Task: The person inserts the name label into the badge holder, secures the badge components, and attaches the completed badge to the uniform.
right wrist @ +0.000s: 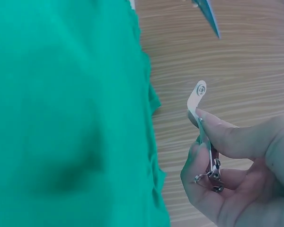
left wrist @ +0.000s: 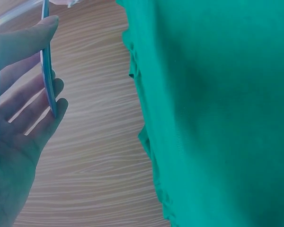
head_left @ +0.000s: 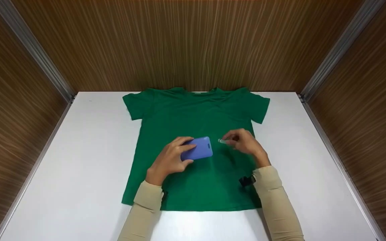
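beige sleeves (head_left: 273,201) rise from 6 o'clock over a green t-shirt (head_left: 193,117) spread flat on a white table (head_left: 79,150) walled by wood-grain panels. left hand (head_left: 168,160) grips a blue phone case (head_left: 198,148) by its edges, thumb and fingers curled round it, above the shirt's middle. right hand (head_left: 246,142), at 3 o'clock of the case and just apart from it, pinches a small metal clip (right wrist: 202,123) between thumb and fingers, its rounded end pointing toward the case.
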`<state>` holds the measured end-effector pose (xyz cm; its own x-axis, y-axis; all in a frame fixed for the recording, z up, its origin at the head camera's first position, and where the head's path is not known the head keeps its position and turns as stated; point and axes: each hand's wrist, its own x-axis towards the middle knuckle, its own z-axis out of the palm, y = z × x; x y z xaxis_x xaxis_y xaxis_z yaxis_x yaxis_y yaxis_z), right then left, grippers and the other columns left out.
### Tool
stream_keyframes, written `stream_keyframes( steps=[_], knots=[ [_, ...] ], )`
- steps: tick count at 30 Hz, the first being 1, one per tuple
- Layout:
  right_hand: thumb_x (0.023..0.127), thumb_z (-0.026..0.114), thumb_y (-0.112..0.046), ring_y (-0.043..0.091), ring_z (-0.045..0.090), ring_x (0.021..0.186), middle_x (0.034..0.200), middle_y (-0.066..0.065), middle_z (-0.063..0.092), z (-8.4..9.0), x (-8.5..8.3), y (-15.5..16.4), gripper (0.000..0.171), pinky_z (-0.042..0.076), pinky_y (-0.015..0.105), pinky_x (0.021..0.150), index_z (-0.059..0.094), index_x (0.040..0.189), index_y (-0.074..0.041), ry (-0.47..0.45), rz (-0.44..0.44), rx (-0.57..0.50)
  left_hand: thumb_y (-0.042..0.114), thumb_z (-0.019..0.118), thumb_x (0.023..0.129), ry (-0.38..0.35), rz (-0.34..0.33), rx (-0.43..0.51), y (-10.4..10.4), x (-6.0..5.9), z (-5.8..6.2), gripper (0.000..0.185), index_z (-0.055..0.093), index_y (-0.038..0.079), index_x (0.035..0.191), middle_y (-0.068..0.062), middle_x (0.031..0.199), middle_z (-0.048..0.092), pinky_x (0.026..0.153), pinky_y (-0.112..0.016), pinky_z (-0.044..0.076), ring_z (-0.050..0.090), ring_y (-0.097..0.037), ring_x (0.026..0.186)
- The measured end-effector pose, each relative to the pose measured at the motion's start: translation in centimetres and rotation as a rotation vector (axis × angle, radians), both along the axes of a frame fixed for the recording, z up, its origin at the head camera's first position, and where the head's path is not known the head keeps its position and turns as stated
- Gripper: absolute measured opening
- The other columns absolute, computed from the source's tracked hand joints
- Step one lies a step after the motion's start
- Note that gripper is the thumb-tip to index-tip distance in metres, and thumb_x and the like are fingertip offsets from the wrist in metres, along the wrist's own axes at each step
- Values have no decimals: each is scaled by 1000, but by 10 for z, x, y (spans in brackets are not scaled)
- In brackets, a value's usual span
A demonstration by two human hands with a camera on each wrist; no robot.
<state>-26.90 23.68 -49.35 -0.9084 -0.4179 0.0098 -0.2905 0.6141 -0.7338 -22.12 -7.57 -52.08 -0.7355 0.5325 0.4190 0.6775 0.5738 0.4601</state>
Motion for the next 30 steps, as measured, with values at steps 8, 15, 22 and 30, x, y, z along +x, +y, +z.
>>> stream_keyframes(
  steps=[8, 15, 22, 30],
  knots=[
    [101, 62, -2, 17, 58, 75, 99, 19, 72, -1, 8, -7, 17, 53, 22, 66, 77, 109, -2, 2, 58, -35, 17, 86, 83, 4, -9, 8, 0, 0, 1, 49, 72, 7, 129, -15, 143, 62, 111, -54, 50, 59, -34, 131],
    [101, 60, 0, 13, 54, 70, 97, 21, 72, 0, 15, -17, 17, 49, 22, 63, 76, 107, 0, 9, 108, -68, 17, 87, 83, 12, -10, -1, 2, 0, 0, 50, 72, 9, 130, -14, 143, 62, 109, -53, 51, 60, -33, 131],
    [102, 59, 0, 10, 52, 67, 94, 26, 70, 0, 18, -23, 18, 47, 22, 63, 75, 108, 2, 1, 139, -70, 19, 86, 85, -4, -15, -24, 4, 2, -1, 50, 71, 9, 132, -14, 145, 61, 109, -52, 51, 60, -33, 131],
    [103, 56, 0, 10, 52, 68, 93, 24, 68, 1, 19, -24, 19, 46, 22, 64, 74, 108, 2, 21, 146, -73, 19, 85, 85, -18, -14, -20, 5, 3, 2, 51, 70, 11, 134, -12, 146, 60, 111, -52, 50, 58, -32, 134]
  ],
)
